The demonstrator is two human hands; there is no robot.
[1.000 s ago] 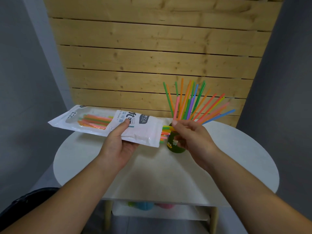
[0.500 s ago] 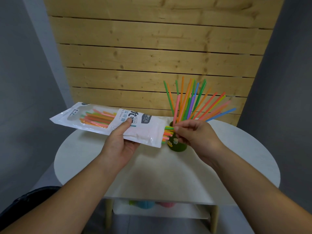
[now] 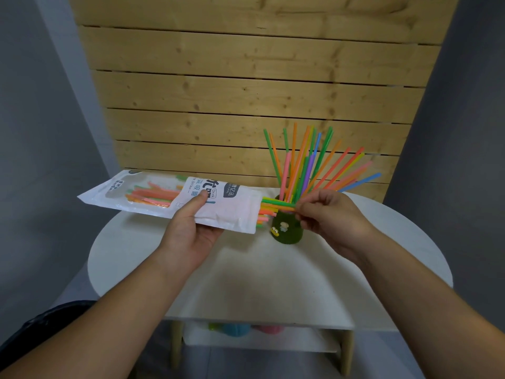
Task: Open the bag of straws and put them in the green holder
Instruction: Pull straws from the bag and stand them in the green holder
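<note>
Gripping the white bag of straws point(image 3: 175, 199) at centre left of the frame, the left hand point(image 3: 191, 231) is holding it level above the round white table point(image 3: 246, 280), thumb pressing on top. The right hand point(image 3: 330, 214) is pinching the tips of a few straws point(image 3: 278, 204) that are sticking out of the bag's open end. Just below, at centre right, the green holder point(image 3: 287, 230) is standing on the table, with many coloured straws point(image 3: 306, 165) fanning up from it.
</note>
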